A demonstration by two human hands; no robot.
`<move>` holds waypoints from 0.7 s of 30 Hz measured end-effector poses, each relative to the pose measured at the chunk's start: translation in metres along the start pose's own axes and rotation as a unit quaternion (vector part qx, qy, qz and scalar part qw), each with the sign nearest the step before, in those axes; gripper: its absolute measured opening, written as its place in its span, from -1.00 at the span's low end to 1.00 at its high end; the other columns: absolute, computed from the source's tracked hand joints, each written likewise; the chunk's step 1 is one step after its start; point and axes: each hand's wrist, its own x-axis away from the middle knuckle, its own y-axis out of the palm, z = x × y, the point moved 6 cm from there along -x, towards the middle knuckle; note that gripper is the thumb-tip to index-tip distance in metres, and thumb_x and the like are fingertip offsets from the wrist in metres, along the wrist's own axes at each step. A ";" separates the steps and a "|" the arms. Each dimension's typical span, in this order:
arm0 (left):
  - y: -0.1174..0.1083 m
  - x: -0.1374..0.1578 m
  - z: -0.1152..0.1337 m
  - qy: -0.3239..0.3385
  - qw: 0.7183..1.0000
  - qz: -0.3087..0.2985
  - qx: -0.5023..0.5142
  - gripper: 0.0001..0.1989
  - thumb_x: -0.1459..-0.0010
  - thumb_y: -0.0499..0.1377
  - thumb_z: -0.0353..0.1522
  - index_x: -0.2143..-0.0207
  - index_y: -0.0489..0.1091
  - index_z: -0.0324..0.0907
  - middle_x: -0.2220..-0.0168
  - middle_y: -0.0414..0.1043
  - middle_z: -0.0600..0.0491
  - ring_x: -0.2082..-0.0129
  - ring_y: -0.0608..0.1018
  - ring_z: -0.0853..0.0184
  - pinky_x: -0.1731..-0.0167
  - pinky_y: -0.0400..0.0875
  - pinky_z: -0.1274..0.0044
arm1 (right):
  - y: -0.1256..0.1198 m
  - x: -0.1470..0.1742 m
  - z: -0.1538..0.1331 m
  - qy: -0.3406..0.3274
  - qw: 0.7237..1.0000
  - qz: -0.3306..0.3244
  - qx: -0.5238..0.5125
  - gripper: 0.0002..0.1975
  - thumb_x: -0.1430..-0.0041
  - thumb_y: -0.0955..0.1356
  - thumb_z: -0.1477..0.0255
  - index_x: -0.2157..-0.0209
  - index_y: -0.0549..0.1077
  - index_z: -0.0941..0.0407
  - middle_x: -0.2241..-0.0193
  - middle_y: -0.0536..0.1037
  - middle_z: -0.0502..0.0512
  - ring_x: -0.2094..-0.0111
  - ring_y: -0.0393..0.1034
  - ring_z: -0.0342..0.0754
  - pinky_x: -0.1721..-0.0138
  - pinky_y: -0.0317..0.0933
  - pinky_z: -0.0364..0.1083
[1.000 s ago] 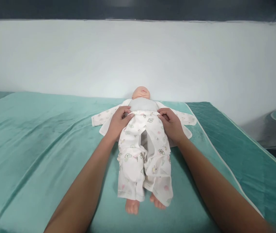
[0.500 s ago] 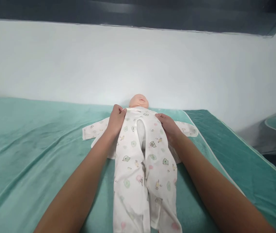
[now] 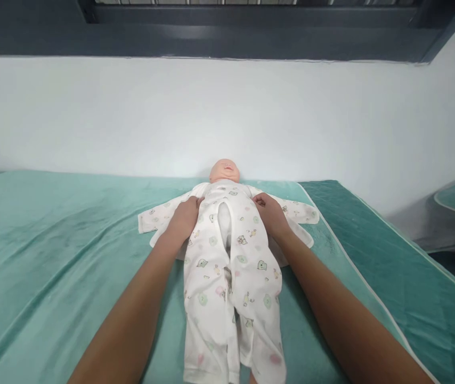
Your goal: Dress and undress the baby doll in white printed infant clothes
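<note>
A baby doll [image 3: 225, 170] lies on its back, its head close to the wall. It has on a white printed baby top [image 3: 163, 214], whose sleeves spread out to both sides. White baby trousers [image 3: 207, 282] with small animal prints and an open crotch cover its torso and legs. At the left edge of the waist, my left hand [image 3: 186, 216] is closed on the trousers' fabric. My right hand [image 3: 270, 214] pinches the trousers at the opposite edge, fingers curled. A bit of the doll's foot or leg [image 3: 252, 378] shows below the right trouser leg.
A light green sheet [image 3: 71, 266] lies under the doll, with creases at left. Darker green cloth [image 3: 395, 256] borders it on the right. A white wall [image 3: 227, 112] stands behind, beneath a dark metal frame [image 3: 227, 40] with bars.
Both hands have moved slightly down the trousers' sides from the waistband corners, uncovering more of the top at the shoulders. The view has tilted up a little.
</note>
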 end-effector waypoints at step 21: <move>0.017 0.063 -0.004 0.010 0.923 -0.207 0.324 -0.49 -0.05 0.18 -0.26 -0.09 0.41 -0.14 0.03 0.55 -0.05 -0.05 0.51 0.09 0.01 0.45 0.35 | 0.000 0.049 0.010 0.105 0.961 -0.180 -0.183 -0.78 0.11 0.45 0.31 0.36 0.53 0.07 0.55 0.56 0.03 0.44 0.45 0.05 0.44 0.32 -0.02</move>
